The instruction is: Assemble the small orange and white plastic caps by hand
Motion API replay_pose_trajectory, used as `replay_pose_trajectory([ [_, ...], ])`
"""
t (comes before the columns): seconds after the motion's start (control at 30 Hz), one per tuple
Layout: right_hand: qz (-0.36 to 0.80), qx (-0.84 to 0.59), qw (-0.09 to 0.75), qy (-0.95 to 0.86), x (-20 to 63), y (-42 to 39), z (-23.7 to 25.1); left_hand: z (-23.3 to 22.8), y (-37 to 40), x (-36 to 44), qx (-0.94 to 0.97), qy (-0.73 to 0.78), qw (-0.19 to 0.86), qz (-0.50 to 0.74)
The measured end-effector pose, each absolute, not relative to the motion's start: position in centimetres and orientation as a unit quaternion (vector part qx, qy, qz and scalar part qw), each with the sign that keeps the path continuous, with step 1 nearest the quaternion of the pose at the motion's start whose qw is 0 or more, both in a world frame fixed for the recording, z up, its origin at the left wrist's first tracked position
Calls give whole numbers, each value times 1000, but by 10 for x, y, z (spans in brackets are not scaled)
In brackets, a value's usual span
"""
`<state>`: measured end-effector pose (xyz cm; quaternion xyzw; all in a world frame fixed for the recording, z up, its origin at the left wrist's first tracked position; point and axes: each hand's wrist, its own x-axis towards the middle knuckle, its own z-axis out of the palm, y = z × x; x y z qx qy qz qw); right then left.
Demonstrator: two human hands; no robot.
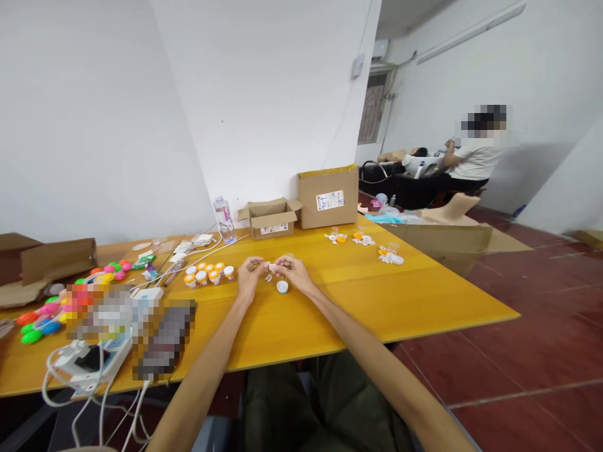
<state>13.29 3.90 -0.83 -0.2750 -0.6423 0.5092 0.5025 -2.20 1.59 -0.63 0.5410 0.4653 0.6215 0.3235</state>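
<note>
Above the table my left hand (pixel 251 274) and my right hand (pixel 293 272) meet, fingertips pinched from either side on a small white openwork piece (pixel 271 267). Its exact kind is too small to tell. Just below the fingers is another small white piece (pixel 268 277); whether it hangs or lies on the table I cannot tell. A round white cap-like part (pixel 282 287) with a teal edge rests on the wood near my right wrist. To the left of my left hand stands a group of small clear jars (pixel 214 277) with white and orange lids.
Small piles of white and orange parts (pixel 390 256) lie at the table's right. Behind are an open carton (pixel 272 220), a larger box (pixel 327 198) and a bottle (pixel 225 220). Power strips (pixel 113 345), cables and a phone (pixel 167 339) occupy the left. A person (pixel 475 154) sits far right.
</note>
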Motion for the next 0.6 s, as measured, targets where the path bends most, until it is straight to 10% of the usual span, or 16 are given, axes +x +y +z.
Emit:
replay_pose_trajectory([
  [0.6, 517, -292, 527, -608, 136, 42, -9, -3, 7, -9, 547, 444, 349, 618],
])
